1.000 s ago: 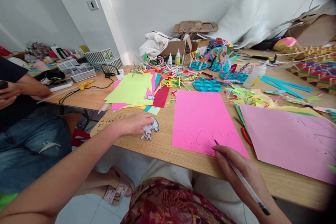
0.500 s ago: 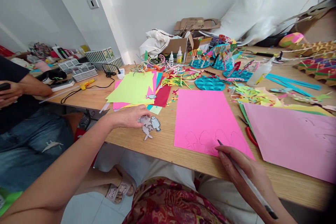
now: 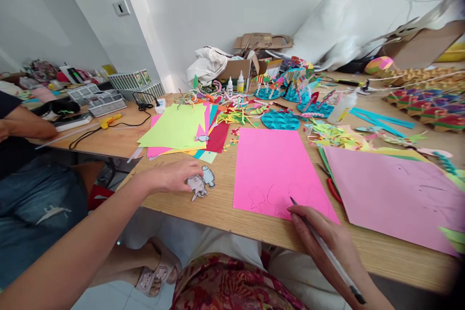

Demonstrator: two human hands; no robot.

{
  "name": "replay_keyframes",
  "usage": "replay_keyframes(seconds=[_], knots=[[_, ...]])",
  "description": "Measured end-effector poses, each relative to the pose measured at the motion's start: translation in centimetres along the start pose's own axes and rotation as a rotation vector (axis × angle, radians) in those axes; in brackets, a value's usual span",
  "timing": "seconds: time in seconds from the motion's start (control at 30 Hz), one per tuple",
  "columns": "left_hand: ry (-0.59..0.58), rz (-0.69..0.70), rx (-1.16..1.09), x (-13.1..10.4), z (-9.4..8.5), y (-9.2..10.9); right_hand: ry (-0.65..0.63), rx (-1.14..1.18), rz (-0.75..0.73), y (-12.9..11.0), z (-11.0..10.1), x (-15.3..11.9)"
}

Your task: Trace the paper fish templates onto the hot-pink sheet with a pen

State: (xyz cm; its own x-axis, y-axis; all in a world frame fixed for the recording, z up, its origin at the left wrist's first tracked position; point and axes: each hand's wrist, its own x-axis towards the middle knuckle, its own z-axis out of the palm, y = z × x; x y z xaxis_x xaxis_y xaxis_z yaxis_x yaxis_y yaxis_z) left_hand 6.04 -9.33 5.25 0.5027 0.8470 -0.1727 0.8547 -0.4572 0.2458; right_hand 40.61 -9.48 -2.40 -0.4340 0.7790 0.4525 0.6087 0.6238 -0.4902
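Note:
My left hand (image 3: 178, 176) is curled over a small bunch of grey paper cutouts (image 3: 197, 187) on the wooden table, its fingers pinching at their edge. Beside them, touching the bunch, lies a light blue paper fish (image 3: 208, 176). Between the fingers of my right hand (image 3: 323, 232) is a pen (image 3: 329, 250) with a clear barrel, its tip over the lower part of a bright pink sheet (image 3: 267, 162). A row of faint fish-like outlines runs along that sheet's near edge. Another small paper fish (image 3: 202, 138) rests by the yellow-green sheets (image 3: 174, 126).
Red-handled scissors (image 3: 333, 191) lie partly under a pale pink sheet (image 3: 392, 193) at right. Behind stand a glue bottle (image 3: 342, 107), blue round bases (image 3: 279, 119) and paper scraps (image 3: 337, 133). A yellow glue gun (image 3: 111, 120) and a seated person (image 3: 32, 193) are at left.
The grey cutouts under my left hand have shifted, and the bunch looks more gathered. My pen stays at nearly the same spot on the pink sheet. The view has turned slightly right.

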Motion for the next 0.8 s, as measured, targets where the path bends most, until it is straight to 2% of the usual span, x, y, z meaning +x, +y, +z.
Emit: replay_keyframes(seconds=[0.17, 0.27, 0.43, 0.53, 0.63, 0.8], knots=[[0.062, 0.026, -0.004, 1.1, -0.5, 1.1, 0.008, 0.016, -0.034, -0.3, -0.2, 0.0], [0.121, 0.042, 0.032, 3.0, -0.6, 2.6, 0.001, 0.023, -0.083, -0.6, -0.7, 0.2], [0.109, 0.053, 0.08, 6.9, -0.2, 3.6, 0.05, -0.048, -0.145, -0.4, -2.0, 0.4], [0.168, -0.037, -0.028, 9.2, -0.2, 3.0, 0.072, -0.122, -0.165, 0.5, -2.3, 0.5], [0.238, -0.136, -0.095, 11.9, -0.5, 1.6, 0.089, -0.217, -0.271, 1.5, -2.2, 0.6], [0.247, -0.22, -0.118, 17.2, -1.4, -1.1, 0.125, -0.322, -0.356, 2.6, -1.7, 0.5]])
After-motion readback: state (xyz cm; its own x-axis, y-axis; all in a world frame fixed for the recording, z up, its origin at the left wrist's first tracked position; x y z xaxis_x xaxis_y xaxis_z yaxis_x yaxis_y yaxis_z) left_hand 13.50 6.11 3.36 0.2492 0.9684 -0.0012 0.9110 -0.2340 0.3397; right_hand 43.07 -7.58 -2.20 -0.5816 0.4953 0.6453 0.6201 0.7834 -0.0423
